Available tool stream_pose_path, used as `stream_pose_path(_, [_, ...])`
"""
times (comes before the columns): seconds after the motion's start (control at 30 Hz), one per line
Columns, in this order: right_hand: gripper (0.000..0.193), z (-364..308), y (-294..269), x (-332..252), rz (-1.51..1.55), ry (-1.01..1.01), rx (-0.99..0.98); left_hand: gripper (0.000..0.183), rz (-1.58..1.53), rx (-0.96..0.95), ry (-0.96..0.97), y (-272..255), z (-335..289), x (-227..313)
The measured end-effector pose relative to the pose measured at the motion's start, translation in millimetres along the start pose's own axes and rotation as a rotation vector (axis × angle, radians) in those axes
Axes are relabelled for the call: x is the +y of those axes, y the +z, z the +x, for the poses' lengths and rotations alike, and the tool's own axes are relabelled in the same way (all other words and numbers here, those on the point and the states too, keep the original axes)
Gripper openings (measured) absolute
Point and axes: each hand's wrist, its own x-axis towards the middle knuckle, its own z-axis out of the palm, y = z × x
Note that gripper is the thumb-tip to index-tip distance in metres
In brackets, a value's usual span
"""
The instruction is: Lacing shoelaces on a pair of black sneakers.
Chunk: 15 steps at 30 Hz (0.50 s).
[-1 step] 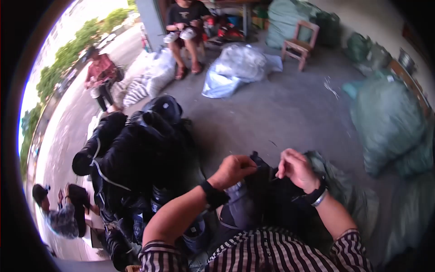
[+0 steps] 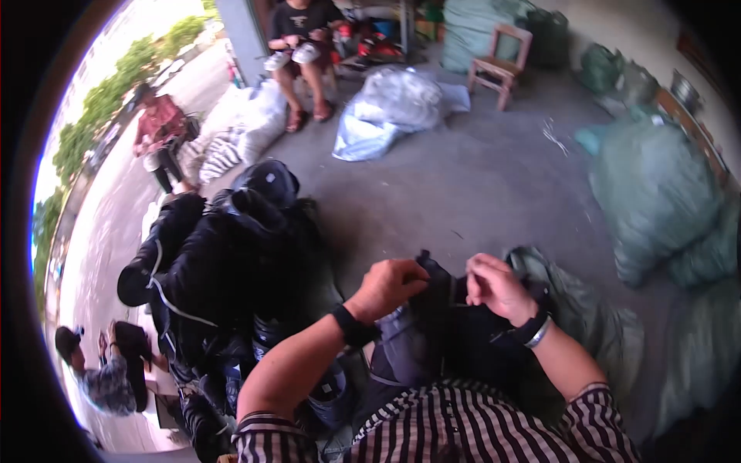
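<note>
both curled: l grip [image 2: 388, 288], r grip [image 2: 499, 288] | dk cloth [image 2: 440, 282] btwn | hold unclr

Grey concrete floor [image 2: 432, 193], a bit scuffed, runs near to far. Pale wall [image 2: 617, 27] far R; blue-grey pillar [image 2: 248, 38] far L. Sm. wooden chair [image 2: 496, 68] far, R of ctr. L side opens onto pale rd [image 2: 108, 224] w/ green shrubs [image 2: 93, 127]; daylight strong there, R dimmer.
</note>
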Motion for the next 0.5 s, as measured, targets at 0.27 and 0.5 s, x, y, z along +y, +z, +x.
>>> stream_pose_path(0.27, [0.021, -16, -18, 33, -0.025, 0.079, 0.004, 0.005, 0.746, -0.178, 0.274, 10, -3, 26])
stream_pose_path(0.5, [0.020, -25, -16, 33, -0.054, 0.022, 0.012, 0.009, 0.920, -0.359, 0.217, 13, 3, 41])
